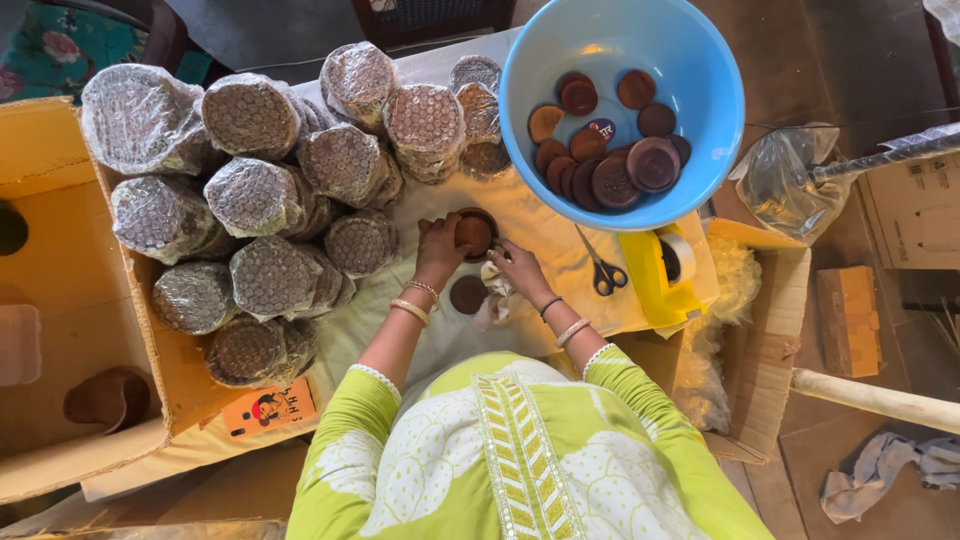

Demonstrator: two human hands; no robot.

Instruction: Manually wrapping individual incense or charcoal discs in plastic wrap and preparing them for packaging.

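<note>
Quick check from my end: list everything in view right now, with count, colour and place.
Wrapped stacks: about fifteen, brown discs in clear bubble wrap, piled left of the hands.
Basin: one, light blue, upper right, holding loose brown discs.
Scissors: one pair, dark handles, on the cloth right of the hands.
Tape dispenser: one, yellow, beside the scissors.
Cardboard box: one, tan, open, far left.
Loose disc: one, brown, on the cloth between the wrists.
Wooden pole: one, pale, lower right.
Rag: one, grey, on the floor lower right.
Left hand: holds a brown disc stack.
Right hand: at the stack, by a white cloth.
</note>
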